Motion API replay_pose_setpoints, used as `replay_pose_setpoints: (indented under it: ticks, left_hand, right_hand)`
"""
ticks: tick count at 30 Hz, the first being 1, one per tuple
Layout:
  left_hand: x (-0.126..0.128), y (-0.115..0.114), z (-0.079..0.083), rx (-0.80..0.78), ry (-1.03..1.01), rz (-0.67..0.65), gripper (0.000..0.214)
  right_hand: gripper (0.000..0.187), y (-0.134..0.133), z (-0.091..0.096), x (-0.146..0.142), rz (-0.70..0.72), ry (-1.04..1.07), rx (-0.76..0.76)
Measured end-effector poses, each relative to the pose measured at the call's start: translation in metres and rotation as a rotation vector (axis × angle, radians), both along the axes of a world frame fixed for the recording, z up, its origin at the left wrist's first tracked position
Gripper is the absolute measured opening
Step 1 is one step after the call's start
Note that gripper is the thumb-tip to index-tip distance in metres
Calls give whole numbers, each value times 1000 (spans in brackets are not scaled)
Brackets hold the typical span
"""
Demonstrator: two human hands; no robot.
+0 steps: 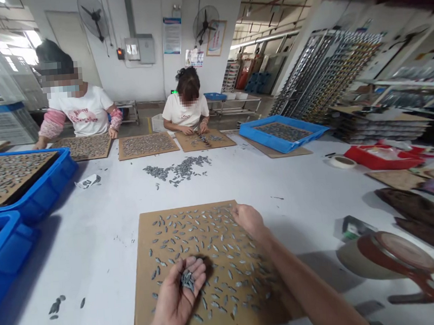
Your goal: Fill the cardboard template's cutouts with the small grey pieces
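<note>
My left hand (183, 291) is cupped palm-up over the near part of a brown board (144, 266). In its palm lies a small heap of grey leaf-shaped pieces (187, 280). Many similar pieces lie spread out singly over the board. My right hand (249, 220) is at the board's far right corner, fingers pinched together and pointing down at its surface. Whatever those fingertips hold, if anything, is hidden. My right forearm crosses above the board's right side.
A loose pile of grey pieces (180, 171) lies beyond the board. Blue trays (55, 181) stand at left, another blue tray (244, 133) at far right. A lidded jug (361, 261) stands at right, near a red tray (361, 157). Two people work across the table.
</note>
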State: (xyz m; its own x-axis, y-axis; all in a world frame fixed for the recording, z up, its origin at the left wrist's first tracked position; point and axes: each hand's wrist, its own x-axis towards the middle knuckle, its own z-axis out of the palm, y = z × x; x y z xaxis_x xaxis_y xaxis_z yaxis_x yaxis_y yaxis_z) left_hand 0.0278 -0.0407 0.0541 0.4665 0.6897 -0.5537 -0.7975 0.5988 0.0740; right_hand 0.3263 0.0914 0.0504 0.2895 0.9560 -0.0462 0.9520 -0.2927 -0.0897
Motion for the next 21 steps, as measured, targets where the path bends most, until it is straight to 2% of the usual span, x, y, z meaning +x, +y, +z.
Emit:
replay_pose_setpoints:
  ticks: [8, 14, 18, 21]
  left_hand:
    - [-2, -2, -6, 58, 17, -13, 28]
    - [2, -3, 8, 37, 83, 34, 14]
    - [3, -4, 12, 55, 33, 50, 15]
    - [4, -6, 10, 87, -32, 76, 19]
  right_hand:
    - [27, 1, 2, -2, 40, 3, -35]
    - [22, 1, 4, -3, 59, 11, -41]
    - [19, -1, 11, -2, 81, 18, -29]
    - [19, -12, 20, -16, 154, 78, 31]
